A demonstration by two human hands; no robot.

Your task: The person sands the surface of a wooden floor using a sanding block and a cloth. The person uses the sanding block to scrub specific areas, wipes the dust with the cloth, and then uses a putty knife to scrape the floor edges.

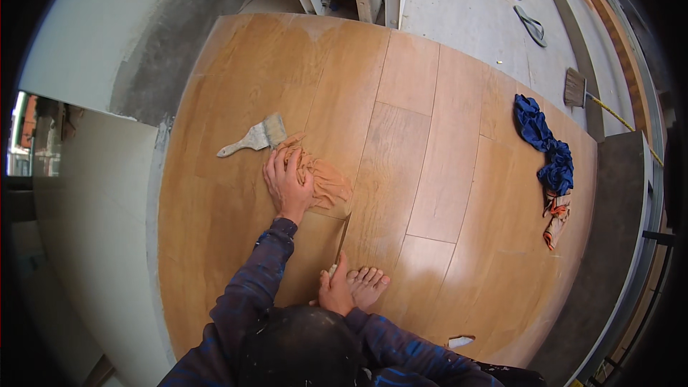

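My left hand (289, 185) presses down on a crumpled orange cloth (324, 180), its fingers bent over the cloth's left end. Just beyond those fingertips lies a paint brush (252, 137) with a whitish, stained handle and pale bristles. Close to my body, my right hand (335, 291) is closed around the pale handle of a thin-bladed knife (342, 238). Its narrow blade points away from me along a joint between floor planks, and whether the tip enters the joint is unclear. My bare foot (368, 285) is right beside this hand.
Wood-look planks (390, 143) cover the floor, with a pale wall (93, 222) at left. Blue cloth (545, 145) and a patterned rag (555, 218) lie at right. Farther off are flip-flops (531, 26) and a brush (575, 88). A small white piece (460, 342) lies near me.
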